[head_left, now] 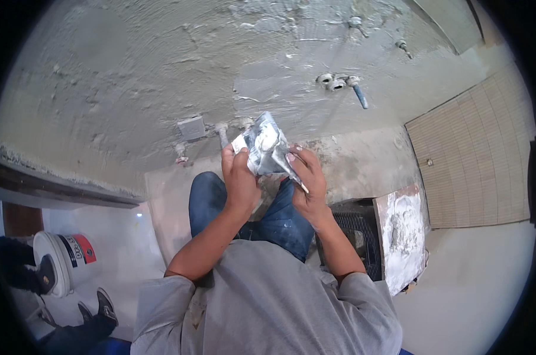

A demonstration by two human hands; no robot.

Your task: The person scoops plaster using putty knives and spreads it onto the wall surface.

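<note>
Head view showed both of my hands raised in front of the plastered wall [161, 71], over my knees in blue jeans [280, 222]. My left hand [239, 177] was curled around the left edge of a trowel [267, 147], thumb across its face and fingers folded behind it, so that hand was closed on the tool. The trowel stood tilted, its blade smeared with grey-white mortar, a lump of the paste sitting near the upper middle. My right hand [308, 180] gripped the lower right side of the same trowel, fingers wrapped tight, with a thin pointed metal tip sticking out below my fingers; whether that tip belonged to a second tool I could not tell. The trowel sat between the two hands, touching both, just below a row of capped pipe stubs [223, 133] and a small grey wall box [191, 128].

Higher on the wall were pipe fittings with a blue handle [359, 94]. To my right lay a board [403, 236] coated with white mortar, resting on a black crate [357, 231], and beyond it a panel of small beige tiles [475, 160]. Down at my left stood a white bucket [58, 257], beside another person's dark shoes [105, 305].
</note>
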